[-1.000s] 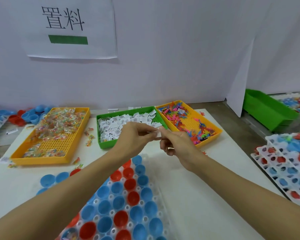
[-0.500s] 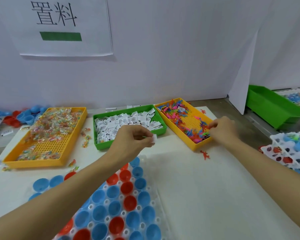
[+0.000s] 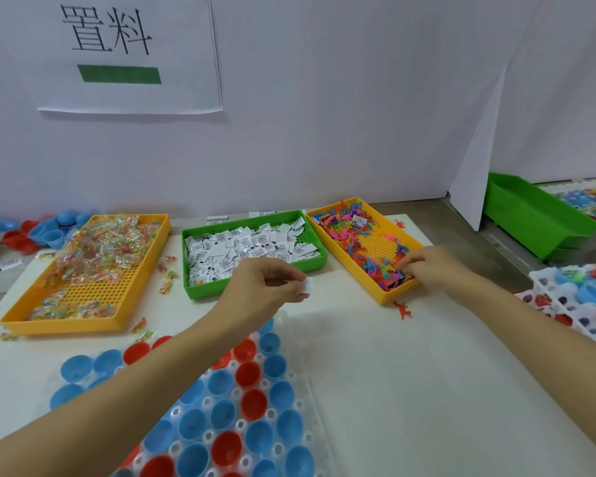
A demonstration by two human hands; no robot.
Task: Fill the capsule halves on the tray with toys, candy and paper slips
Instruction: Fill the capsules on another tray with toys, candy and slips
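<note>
My left hand (image 3: 265, 287) hovers in front of the green tray of paper slips (image 3: 200, 292) and pinches a small white paper slip (image 3: 309, 286) between thumb and fingers. My right hand (image 3: 427, 266) reaches into the near corner of the orange tray of small coloured toys (image 3: 382, 297), its fingertips curled down among the toys (image 3: 348, 232); what they hold is hidden. A clear tray (image 3: 303, 366) of blue and red capsule halves (image 3: 252, 404) lies near me under my left forearm. The orange tray of wrapped candy (image 3: 66, 325) stands at the left.
One red toy (image 3: 402, 309) lies loose on the white mat before the toy tray. Loose candies are scattered beside the candy tray. A second capsule tray (image 3: 565, 304) sits at the right edge, a green bin (image 3: 530, 222) behind it. Loose capsule halves (image 3: 38, 232) are piled far left.
My hands were together in front of the slip tray; the right hand then moved right into the toy tray. The left hand kept the paper slip and barely moved.
</note>
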